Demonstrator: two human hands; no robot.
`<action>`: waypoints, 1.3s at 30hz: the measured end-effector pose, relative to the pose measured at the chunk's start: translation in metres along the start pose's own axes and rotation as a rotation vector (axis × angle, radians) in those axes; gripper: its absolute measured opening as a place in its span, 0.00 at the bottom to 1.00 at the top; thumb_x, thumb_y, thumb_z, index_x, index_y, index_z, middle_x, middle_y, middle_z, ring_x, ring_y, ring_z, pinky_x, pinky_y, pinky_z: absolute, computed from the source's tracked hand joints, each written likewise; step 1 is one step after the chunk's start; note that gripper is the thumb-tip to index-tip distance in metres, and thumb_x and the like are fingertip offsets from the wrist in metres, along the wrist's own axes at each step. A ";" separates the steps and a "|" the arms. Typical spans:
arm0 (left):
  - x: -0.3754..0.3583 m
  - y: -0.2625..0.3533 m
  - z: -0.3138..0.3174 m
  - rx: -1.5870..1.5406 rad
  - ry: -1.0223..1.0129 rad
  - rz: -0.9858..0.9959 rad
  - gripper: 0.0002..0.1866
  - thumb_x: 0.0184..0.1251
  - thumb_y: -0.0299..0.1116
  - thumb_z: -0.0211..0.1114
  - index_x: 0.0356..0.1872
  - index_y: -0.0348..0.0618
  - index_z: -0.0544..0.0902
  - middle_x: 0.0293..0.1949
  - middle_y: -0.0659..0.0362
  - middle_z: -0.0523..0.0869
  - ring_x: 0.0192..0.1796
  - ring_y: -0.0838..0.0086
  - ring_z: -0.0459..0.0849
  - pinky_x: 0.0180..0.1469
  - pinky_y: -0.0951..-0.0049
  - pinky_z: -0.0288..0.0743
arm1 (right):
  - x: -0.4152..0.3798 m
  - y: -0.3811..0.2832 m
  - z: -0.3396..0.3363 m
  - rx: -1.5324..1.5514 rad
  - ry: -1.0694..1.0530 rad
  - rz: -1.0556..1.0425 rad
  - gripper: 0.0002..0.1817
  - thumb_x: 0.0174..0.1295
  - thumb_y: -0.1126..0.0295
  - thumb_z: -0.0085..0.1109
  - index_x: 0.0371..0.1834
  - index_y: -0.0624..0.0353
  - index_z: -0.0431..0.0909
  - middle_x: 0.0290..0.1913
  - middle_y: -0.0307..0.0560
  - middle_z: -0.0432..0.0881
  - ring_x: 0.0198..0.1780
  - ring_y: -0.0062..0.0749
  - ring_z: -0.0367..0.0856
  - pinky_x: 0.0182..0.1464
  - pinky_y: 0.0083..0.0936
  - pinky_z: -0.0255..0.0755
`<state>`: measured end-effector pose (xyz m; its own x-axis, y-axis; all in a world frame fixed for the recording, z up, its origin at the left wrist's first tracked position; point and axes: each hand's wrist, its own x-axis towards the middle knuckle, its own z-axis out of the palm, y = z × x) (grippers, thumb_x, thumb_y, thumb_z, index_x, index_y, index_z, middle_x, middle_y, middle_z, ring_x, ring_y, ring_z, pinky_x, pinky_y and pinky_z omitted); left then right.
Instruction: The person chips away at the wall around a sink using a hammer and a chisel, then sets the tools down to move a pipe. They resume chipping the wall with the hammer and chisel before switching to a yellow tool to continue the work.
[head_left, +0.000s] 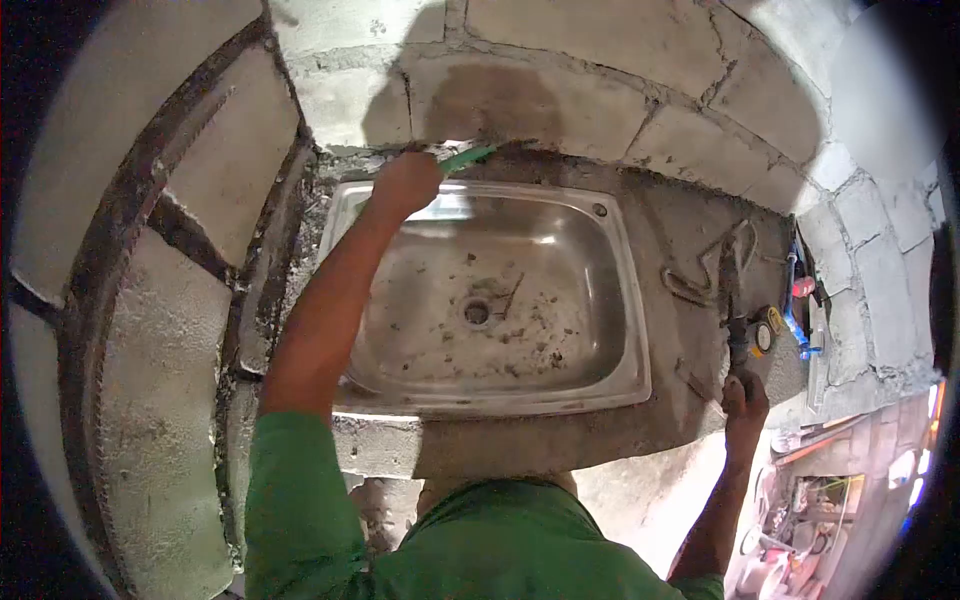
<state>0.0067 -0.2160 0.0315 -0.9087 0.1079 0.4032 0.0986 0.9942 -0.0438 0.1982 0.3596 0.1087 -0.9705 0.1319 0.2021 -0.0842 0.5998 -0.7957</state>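
A stainless steel sink is set into a rough concrete counter, with dirt, crumbs and a thin stick around its round drain hole. My left hand reaches over the sink's back left corner, its fingers closed around a long green tool that points right along the back wall. The far tip of that tool blends into dark mortar. On the counter's right side, my right hand is curled at the near end of a long dark tool; its exact kind I cannot tell.
Right of the sink lie a bent metal rod, a yellow roll and blue items near a red one. Block walls rise behind and on both sides. Cluttered goods lie below at right.
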 end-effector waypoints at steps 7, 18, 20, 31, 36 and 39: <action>0.005 0.019 -0.043 -0.139 -0.049 -0.218 0.16 0.66 0.43 0.56 0.35 0.40 0.82 0.32 0.46 0.84 0.34 0.52 0.85 0.38 0.53 0.78 | 0.015 -0.028 0.041 0.271 0.037 0.001 0.18 0.66 0.55 0.51 0.39 0.61 0.73 0.25 0.35 0.71 0.24 0.16 0.65 0.25 0.17 0.59; -0.006 0.032 -0.029 0.015 0.045 -0.219 0.13 0.65 0.40 0.57 0.38 0.41 0.79 0.25 0.47 0.83 0.28 0.53 0.85 0.29 0.54 0.79 | 0.087 -0.113 0.144 0.265 -0.307 -0.175 0.10 0.68 0.64 0.52 0.34 0.60 0.74 0.23 0.36 0.71 0.24 0.16 0.65 0.24 0.20 0.60; -0.015 0.038 -0.024 0.008 0.009 -0.254 0.12 0.65 0.40 0.57 0.37 0.41 0.79 0.25 0.47 0.83 0.27 0.53 0.85 0.28 0.54 0.78 | 0.098 -0.128 0.167 0.255 -0.331 -0.164 0.11 0.68 0.65 0.52 0.34 0.61 0.74 0.23 0.40 0.73 0.23 0.22 0.68 0.25 0.23 0.62; -0.015 0.035 -0.017 -0.156 0.090 -0.307 0.13 0.67 0.40 0.56 0.36 0.39 0.78 0.26 0.46 0.84 0.26 0.51 0.84 0.26 0.52 0.77 | 0.162 -0.117 0.285 -0.304 -0.375 -0.390 0.19 0.68 0.56 0.52 0.36 0.65 0.74 0.27 0.64 0.77 0.27 0.58 0.76 0.29 0.41 0.67; -0.022 0.038 -0.010 -0.133 -0.028 -0.365 0.14 0.68 0.41 0.54 0.39 0.40 0.78 0.27 0.48 0.84 0.29 0.53 0.85 0.28 0.53 0.77 | 0.139 -0.163 0.242 -0.035 -0.349 -0.522 0.25 0.69 0.51 0.46 0.45 0.67 0.74 0.32 0.68 0.79 0.36 0.66 0.79 0.37 0.51 0.72; -0.023 0.041 -0.013 -0.106 -0.010 -0.343 0.14 0.68 0.41 0.55 0.41 0.40 0.78 0.28 0.49 0.84 0.30 0.53 0.85 0.29 0.54 0.78 | 0.141 -0.134 0.259 -0.249 -0.351 -0.389 0.24 0.69 0.52 0.46 0.46 0.67 0.73 0.31 0.69 0.79 0.36 0.67 0.79 0.37 0.51 0.72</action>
<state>0.0370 -0.1773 0.0328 -0.9002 -0.2317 0.3687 -0.1721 0.9671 0.1875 0.0136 0.0935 0.0955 -0.8994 -0.3793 0.2173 -0.4348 0.7251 -0.5340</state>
